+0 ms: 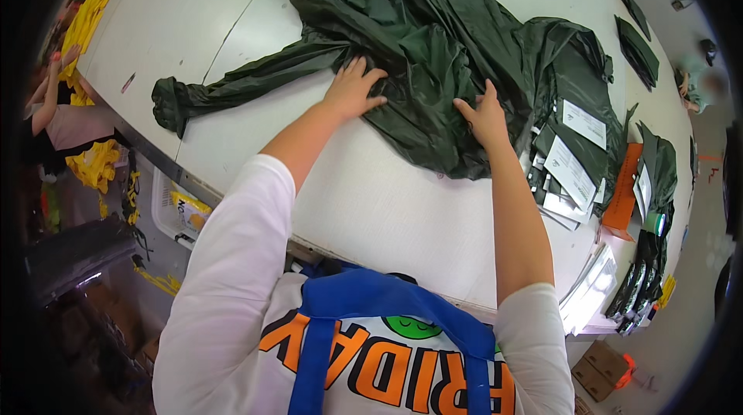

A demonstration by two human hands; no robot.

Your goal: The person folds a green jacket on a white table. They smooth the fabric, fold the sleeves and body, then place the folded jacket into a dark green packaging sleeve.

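A dark green raincoat-like garment (433,51) of thin, shiny fabric lies rumpled across the white table (379,191). One of its sleeves (255,78) stretches out to the left. My left hand (354,95) rests on the near left part of the garment, fingers spread. On the near right part lies my right hand (487,117), its thumb and forefinger apart and its other fingers partly hidden. Neither hand shows a grip on the fabric. Right of my right hand, several white printed cards (571,171) lie over more dark green fabric.
An orange box (623,191) stands at the right, with a stack of white sheets (592,287) nearer me. Dark folded pieces (638,51) lie at the far right. Yellow garments (97,13) hang over the left edge, where another person's arm (50,94) shows. A white basket (164,210) sits below the table's edge.
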